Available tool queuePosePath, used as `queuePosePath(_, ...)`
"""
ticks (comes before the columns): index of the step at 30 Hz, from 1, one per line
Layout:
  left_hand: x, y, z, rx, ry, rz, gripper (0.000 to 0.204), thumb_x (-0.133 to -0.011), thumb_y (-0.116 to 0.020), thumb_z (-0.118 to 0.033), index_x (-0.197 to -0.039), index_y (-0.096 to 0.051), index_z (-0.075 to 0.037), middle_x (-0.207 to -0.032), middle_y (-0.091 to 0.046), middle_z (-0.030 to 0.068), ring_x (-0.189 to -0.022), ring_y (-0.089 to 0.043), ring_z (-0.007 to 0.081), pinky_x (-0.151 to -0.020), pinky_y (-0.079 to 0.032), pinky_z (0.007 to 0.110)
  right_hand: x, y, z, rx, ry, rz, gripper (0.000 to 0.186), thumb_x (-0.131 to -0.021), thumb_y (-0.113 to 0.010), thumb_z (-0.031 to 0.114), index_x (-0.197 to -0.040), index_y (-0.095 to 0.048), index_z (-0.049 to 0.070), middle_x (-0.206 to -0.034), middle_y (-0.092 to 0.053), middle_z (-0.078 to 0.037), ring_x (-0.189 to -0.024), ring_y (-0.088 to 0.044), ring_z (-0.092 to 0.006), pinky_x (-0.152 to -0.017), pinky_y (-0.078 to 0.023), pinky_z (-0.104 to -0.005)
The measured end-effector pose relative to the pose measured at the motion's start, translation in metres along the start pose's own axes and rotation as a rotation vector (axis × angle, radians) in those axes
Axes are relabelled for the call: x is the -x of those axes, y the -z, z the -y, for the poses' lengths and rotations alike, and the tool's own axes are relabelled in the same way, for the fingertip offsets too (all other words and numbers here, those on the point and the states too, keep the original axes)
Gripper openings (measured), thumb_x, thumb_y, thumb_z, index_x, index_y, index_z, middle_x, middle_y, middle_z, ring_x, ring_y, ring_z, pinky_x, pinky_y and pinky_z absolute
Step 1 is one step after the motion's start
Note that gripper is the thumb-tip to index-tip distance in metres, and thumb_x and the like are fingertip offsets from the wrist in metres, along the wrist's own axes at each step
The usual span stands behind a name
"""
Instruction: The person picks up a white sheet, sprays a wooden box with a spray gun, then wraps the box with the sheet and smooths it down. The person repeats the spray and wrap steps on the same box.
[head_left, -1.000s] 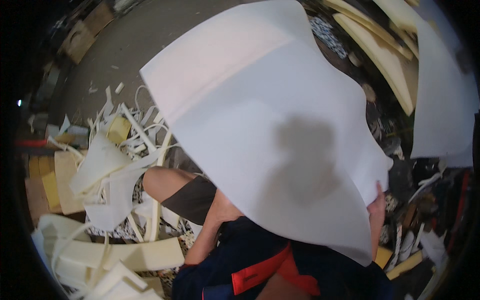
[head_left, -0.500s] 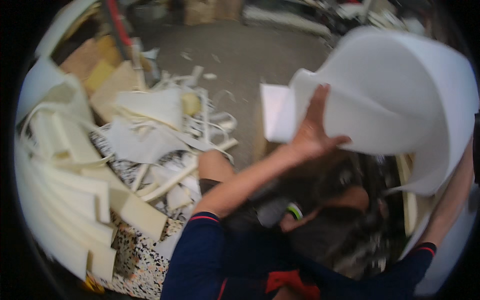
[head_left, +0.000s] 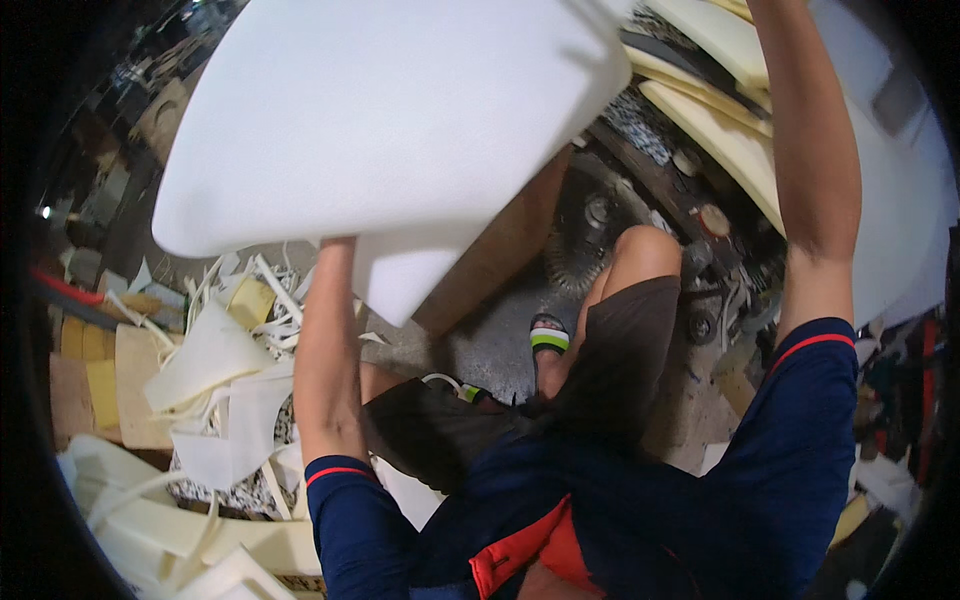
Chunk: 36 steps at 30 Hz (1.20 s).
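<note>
A large white foam sheet (head_left: 400, 120) with rounded corners spreads across the upper middle, its near edge slightly curled. Beneath it runs my left forearm (head_left: 330, 350); the wrist passes under the near edge and the sheet hides my left hand and its fingers. My right forearm (head_left: 815, 160) reaches up along the right side, and my right hand lies beyond the top edge of the picture. A second white foam corner (head_left: 395, 280) hangs below the sheet, against a brown board-like surface (head_left: 505, 240).
Foam offcuts (head_left: 215, 360) and strips are heaped at the left beside my leg. Cream foam slabs (head_left: 710, 130) are stacked at the upper right. Dark metal machine parts (head_left: 600, 215) stand by my knee. More foam pieces (head_left: 240, 575) lie at the lower left.
The view has swung to the right. The curled white sheet is now spread flatter across the upper middle. My left hand, open before, has gone under it; my right arm has risen.
</note>
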<state>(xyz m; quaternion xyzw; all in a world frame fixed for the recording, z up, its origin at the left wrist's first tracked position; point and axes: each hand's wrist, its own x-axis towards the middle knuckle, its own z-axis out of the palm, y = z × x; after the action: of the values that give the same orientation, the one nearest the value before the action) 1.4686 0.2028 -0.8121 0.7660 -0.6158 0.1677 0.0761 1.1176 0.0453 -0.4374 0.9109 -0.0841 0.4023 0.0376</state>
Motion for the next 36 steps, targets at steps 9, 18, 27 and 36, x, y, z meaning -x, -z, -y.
queuePosePath(9, 0.013, 0.044, -0.013, 0.4, 0.471, 0.17, 0.057, -0.099, -0.045, -0.043, -0.138, -0.051, -0.001, -0.139, -0.052, 0.0234, -0.133, -0.046, 0.0365, -0.112, -0.034, 0.04, 0.146, -0.141, -0.078, 0.063, -0.168, 0.771, 0.068, -0.081, -0.068, 0.037, -0.136, -0.049, 0.001, -0.123, -0.06, -0.027, -0.114, -0.059, -0.0388, -0.1, -0.046, -0.0422)
queuePosePath(18, 0.193, 0.096, -0.088, 0.408, 0.657, -0.802, 0.048, -0.1, -0.055, -0.035, -0.125, -0.057, 0.007, -0.128, -0.057, 0.0214, -0.122, -0.053, 0.032, -0.107, -0.039, 0.041, 0.276, -0.193, -0.184, 0.064, -0.504, 0.757, 0.051, -0.084, -0.069, 0.038, -0.112, -0.065, -0.005, -0.101, -0.069, -0.024, -0.092, -0.068, -0.0335, -0.083, -0.053, -0.0423)
queuePosePath(27, 0.192, 0.034, -0.108, 1.259, 0.907, -0.766, 0.061, -0.103, -0.031, -0.039, -0.139, -0.041, 0.009, -0.138, -0.05, 0.0212, -0.127, -0.049, 0.0292, -0.108, -0.036, 0.042, 0.48, -0.275, -0.224, -0.145, -1.011, 1.38, 0.119, -0.062, -0.09, 0.041, -0.15, -0.022, 0.0, -0.138, -0.05, -0.027, -0.127, -0.05, -0.0356, -0.102, -0.045, -0.0413)
queuePosePath(36, 0.134, 0.056, -0.015, 0.827, 0.608, 0.014, 0.033, -0.078, -0.066, -0.009, -0.108, -0.064, 0.005, -0.098, -0.07, 0.0165, -0.09, -0.066, 0.0204, -0.081, -0.051, 0.035, 0.54, -0.346, -0.195, -0.411, -1.206, 0.376, 0.102, -0.076, -0.084, 0.029, -0.154, -0.022, 0.004, -0.115, -0.064, -0.018, -0.102, -0.061, -0.0228, -0.094, -0.046, -0.0337)
